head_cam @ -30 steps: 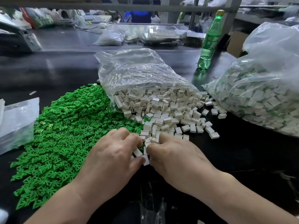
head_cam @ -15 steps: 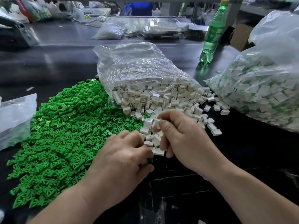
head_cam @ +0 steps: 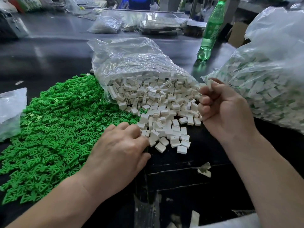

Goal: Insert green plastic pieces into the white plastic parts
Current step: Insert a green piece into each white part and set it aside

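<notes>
A wide heap of small green plastic pieces (head_cam: 54, 129) covers the dark table on the left. White plastic parts (head_cam: 158, 111) spill from an open clear bag (head_cam: 131, 63) in the middle. My left hand (head_cam: 118, 153) lies palm down where the green heap meets the white parts, its fingertips curled under and hidden. My right hand (head_cam: 223, 112) is raised to the right of the spill, fingers curled, pinching a white part (head_cam: 210, 83) at its top, close to the bulging bag on the right.
A big clear bag of white parts with green inserts (head_cam: 263, 83) fills the right side. A green drink bottle (head_cam: 209, 32) stands behind it. A small clear bag (head_cam: 11, 111) lies at the left edge. More bags and trays sit at the back.
My right hand has lifted away from the left hand and moved right and up toward the big bag, carrying a white part. My left hand has stayed at the edge of the green heap.
</notes>
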The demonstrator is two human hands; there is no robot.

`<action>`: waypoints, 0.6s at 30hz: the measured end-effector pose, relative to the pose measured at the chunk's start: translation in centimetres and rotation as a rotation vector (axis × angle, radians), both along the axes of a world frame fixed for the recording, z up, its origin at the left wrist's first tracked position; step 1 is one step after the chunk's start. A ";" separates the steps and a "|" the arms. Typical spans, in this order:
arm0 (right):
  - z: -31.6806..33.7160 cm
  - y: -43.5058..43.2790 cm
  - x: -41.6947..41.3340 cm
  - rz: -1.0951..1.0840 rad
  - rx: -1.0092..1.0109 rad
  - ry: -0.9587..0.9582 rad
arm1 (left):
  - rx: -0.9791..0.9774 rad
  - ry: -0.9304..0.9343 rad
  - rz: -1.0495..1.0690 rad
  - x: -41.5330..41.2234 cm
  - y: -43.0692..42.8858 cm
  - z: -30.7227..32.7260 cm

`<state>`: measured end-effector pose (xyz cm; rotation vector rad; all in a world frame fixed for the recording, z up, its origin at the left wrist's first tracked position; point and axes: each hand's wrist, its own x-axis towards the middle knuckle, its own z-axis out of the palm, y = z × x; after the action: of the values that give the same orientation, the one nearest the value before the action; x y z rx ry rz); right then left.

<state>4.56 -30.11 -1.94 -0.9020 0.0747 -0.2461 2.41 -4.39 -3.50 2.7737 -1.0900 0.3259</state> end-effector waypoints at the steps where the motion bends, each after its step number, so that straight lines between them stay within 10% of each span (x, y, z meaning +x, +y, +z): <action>1: -0.2 -0.1 0.0 -0.019 -0.010 0.001 | 0.023 0.008 -0.006 0.0 0.0 0.1; 11: -2.1 3.6 -1.2 0.199 -0.566 0.035 | -0.051 -0.009 -0.028 0.1 -0.3 1.4; 18: -1.4 5.2 -2.6 0.435 -0.422 0.019 | -0.827 0.360 0.198 0.0 -0.2 2.6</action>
<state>1.98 -24.89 -3.36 -1.3131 -0.1620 0.1607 2.45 -4.59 -0.93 2.0718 -0.4399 0.2146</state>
